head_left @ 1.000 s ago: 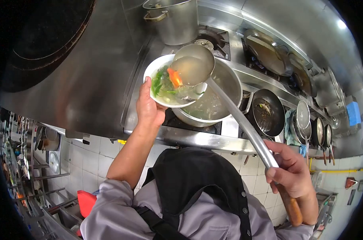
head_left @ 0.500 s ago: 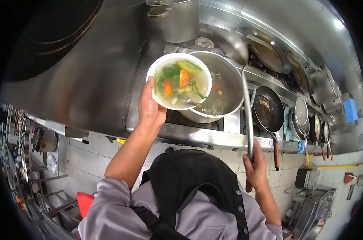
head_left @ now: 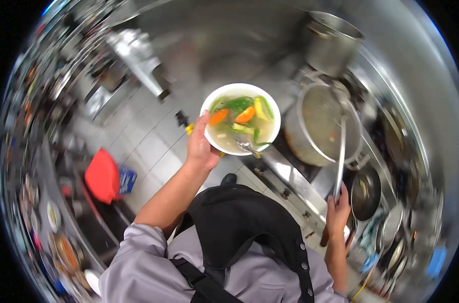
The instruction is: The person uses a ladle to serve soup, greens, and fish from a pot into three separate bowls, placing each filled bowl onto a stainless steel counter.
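Observation:
A white bowl (head_left: pixel 207 132) is gripped at its left side by my left hand (head_left: pixel 201 146). It holds soup (head_left: pixel 229 129) with orange carrot pieces, green leaves and yellow-green vegetable pieces; a spoon (head_left: pixel 246 146) rests in it near the front rim. My right hand (head_left: pixel 337 212) is wrapped round the long metal handle of a ladle (head_left: pixel 340 156). The ladle's bowl is over the far rim of a large pot (head_left: pixel 303 149) of cloudy broth on the stove, right of the white bowl.
Behind the broth pot stands a tall metal pot (head_left: pixel 331 50). A black frying pan (head_left: pixel 366 194) and a strainer (head_left: pixel 391 227) are at the right along the stove's steel front edge (head_left: pixel 285 174). Tiled floor (head_left: pixel 138 136) and a red object (head_left: pixel 105 177) lie to the left.
The view has turned left, so the stove now sits further right. The white bowl has moved off the pot's rim and is over the floor and stove edge. Both hands keep their hold.

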Demonstrator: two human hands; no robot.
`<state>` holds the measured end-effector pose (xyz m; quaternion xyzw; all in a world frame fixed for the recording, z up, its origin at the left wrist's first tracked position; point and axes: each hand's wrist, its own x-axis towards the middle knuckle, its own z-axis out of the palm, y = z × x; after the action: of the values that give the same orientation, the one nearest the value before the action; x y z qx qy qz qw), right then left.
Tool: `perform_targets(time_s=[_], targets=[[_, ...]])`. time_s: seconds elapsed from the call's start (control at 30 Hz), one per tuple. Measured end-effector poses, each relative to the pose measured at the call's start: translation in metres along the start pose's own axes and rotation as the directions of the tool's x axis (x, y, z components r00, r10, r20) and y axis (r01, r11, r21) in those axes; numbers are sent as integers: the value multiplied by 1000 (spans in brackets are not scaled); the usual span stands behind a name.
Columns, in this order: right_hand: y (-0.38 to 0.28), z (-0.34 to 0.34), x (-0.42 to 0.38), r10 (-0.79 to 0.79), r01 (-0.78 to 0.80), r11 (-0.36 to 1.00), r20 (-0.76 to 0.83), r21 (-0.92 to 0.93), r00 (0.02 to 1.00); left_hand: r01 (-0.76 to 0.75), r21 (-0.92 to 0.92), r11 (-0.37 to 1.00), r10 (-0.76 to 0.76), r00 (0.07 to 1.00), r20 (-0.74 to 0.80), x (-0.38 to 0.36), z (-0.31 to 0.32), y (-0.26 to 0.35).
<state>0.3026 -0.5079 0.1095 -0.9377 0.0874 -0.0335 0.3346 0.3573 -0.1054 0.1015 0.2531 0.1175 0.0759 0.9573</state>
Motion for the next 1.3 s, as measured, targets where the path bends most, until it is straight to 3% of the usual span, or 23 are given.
perform_targets(time_s=[0.03, 0.07, 0.1, 0.17, 0.2, 0.27, 0.33, 0.37, 0.43, 0.5, 0.6, 0.63, 0.67, 0.7, 0.8, 0.93, 1.3], targets=[[10, 9, -9, -4, 0, 996, 39, 88, 999, -20, -6, 1000, 20, 999, -41, -16, -13, 7], [44, 32, -14, -268, 283, 924, -91, 256, 959, -50, -10, 999, 49, 995, -89, -33, -26, 14], [50, 39, -23, -305, 309, 897, -64, 317, 950, -116, -5, 993, 115, 985, -130, -49, -38, 20], [56, 47, -44, -83, 31, 892, 97, 450, 992, -246, 19, 969, 244, 941, -236, -82, -59, 35], [35, 44, -56, -87, 17, 922, 164, 387, 983, -303, 32, 952, 299, 910, -287, -99, -69, 45], [96, 72, -46, -361, 305, 881, 99, 362, 927, -391, 51, 919, 383, 855, -349, -132, -93, 64], [55, 74, -52, -262, 199, 955, 307, 221, 915, -451, 19, 892, 416, 806, -421, -169, -111, 85], [48, 80, -48, -342, 248, 935, 468, 252, 815, -494, 15, 869, 455, 787, -417, -184, -133, 93], [20, 95, -49, -427, 312, 904, 619, 292, 659, -558, 26, 830, 501, 724, -474, -219, -154, 115], [-21, 121, -47, -123, -219, 909, 729, 355, 674, -624, 90, 776, 558, 613, -559, -242, -176, 132], [-39, 165, -47, -75, -592, 655, 821, 469, 567, -733, 134, 666, 669, 509, -542, -279, -230, 167], [-48, 176, -54, -298, -347, 758, 766, 553, 569, -767, 174, 618, 676, 406, -615, -287, -239, 178], [-60, 187, -60, -509, -79, 777, 698, 624, 504, -775, 209, 596, 680, 349, -646, -297, -249, 191], [-68, 206, -61, -593, 0, 741, 655, 671, 468, -779, 254, 574, 689, 291, -664, -306, -257, 204], [-107, 245, -66, -606, 105, 774, 680, 625, 414, -804, 309, 508, 693, 169, -700, -327, -284, 249], [-172, 297, -98, -576, 68, 793, 707, 606, 410, -864, 320, 389, 720, 68, -690, -342, -348, 312], [-344, 396, -174, -641, 114, 755, 689, 646, 338, -875, 398, 277, 665, -124, -736, -325, -477, 489]])
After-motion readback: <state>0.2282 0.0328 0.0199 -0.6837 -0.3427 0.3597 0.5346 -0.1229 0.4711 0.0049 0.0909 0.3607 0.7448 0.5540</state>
